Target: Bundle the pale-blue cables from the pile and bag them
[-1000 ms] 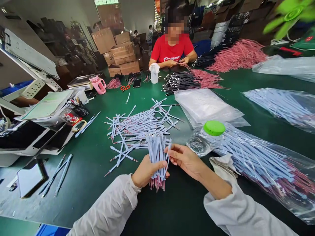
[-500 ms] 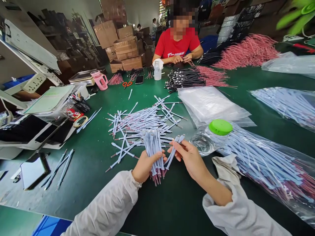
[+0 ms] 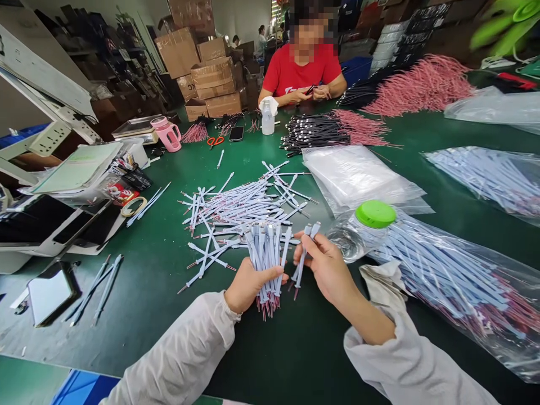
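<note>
A thick bundle of light-blue cables [image 3: 265, 253] stands upright in my left hand [image 3: 250, 281], its thumb across the front. White-tipped plugs point up and pinkish bare wire ends hang below. My right hand [image 3: 327, 264] pinches a couple of the same light-blue cables [image 3: 301, 261] between thumb and fingers, just right of the bundle and apart from it. Behind both hands a loose heap of light-blue cables [image 3: 244, 202] lies crisscrossed on the green table [image 3: 261, 371].
Right of my hands are a clear jar with a green lid [image 3: 375, 214], a cloth [image 3: 383, 281], a filled plastic bag [image 3: 455, 270] and flat clear bags [image 3: 358, 174]. At left lie a tape roll [image 3: 134, 206] and a phone-like device [image 3: 53, 295]. Opposite, a person in red [image 3: 301, 70] handles dark cables.
My right hand's cables have moved slightly away from the bundle, leaving a gap. One cable now stands at the bundle's right edge. The view has shifted slightly.
</note>
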`<state>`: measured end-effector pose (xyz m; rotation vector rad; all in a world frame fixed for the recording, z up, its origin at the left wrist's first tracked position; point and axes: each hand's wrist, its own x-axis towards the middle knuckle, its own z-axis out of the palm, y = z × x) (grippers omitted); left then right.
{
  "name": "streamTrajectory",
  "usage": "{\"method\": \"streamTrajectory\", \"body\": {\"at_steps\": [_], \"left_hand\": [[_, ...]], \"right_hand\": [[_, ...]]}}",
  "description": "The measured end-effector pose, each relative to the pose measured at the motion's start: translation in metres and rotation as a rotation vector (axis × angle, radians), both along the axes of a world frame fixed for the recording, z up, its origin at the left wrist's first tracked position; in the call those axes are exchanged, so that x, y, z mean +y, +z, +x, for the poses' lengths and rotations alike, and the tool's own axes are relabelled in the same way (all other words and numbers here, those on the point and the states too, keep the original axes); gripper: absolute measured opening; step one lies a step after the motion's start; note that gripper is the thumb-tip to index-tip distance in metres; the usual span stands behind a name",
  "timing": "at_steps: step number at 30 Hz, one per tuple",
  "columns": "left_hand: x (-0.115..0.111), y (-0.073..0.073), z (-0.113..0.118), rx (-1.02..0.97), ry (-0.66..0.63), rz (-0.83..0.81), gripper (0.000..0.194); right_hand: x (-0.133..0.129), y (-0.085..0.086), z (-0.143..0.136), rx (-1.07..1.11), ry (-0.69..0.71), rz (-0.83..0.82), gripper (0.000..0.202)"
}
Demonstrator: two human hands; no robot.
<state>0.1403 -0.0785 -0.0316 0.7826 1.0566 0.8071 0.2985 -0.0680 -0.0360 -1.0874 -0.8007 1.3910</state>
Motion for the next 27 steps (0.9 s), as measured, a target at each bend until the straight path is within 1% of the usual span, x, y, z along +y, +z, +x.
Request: {"method": "streamTrajectory", "body": {"at_steps": [3,5,6,8,12,15,18,20,25,27], "left_hand": [[0.000,0.000,0.000,-0.021,-0.023,-0.008,0.035],[0.001,0.000,-0.001,-0.040,-0.073,-0.022,0.036],[0.001,0.000,-0.001,-0.051,-0.098,-0.031,0.036],[0.000,0.001,-0.002,-0.081,-0.131,-0.042,0.036],[-0.002,0.000,-0.001,-0.114,-0.138,-0.011,0.038],[-0.003,0.000,0.000,-0.104,-0.125,-0.013,0.040],[-0.002,-0.001,0.001,-0.091,-0.130,-0.014,0.040],[-0.002,-0.002,0.000,-0.073,-0.131,-0.012,0.040],[0.000,-0.001,-0.001,0.011,-0.063,0.062,0.038],[0.001,-0.001,-0.002,0.021,-0.042,0.056,0.037]], "right_hand": [[0.000,0.002,-0.001,0.222,0.191,-0.124,0.026],[0.000,0.003,-0.001,0.258,0.279,-0.168,0.027],[0.000,0.002,-0.002,0.249,0.297,-0.175,0.027],[0.000,0.001,-0.002,0.205,0.275,-0.172,0.028],[-0.001,-0.003,-0.003,0.054,0.159,-0.127,0.033],[-0.002,-0.005,-0.003,-0.039,0.128,-0.095,0.029],[-0.003,-0.005,-0.003,-0.066,0.148,-0.091,0.037],[-0.003,-0.004,-0.003,-0.067,0.145,-0.095,0.038],[-0.003,-0.007,-0.005,-0.080,0.124,-0.085,0.031],[-0.004,-0.009,-0.006,-0.095,0.085,-0.062,0.027]]}}
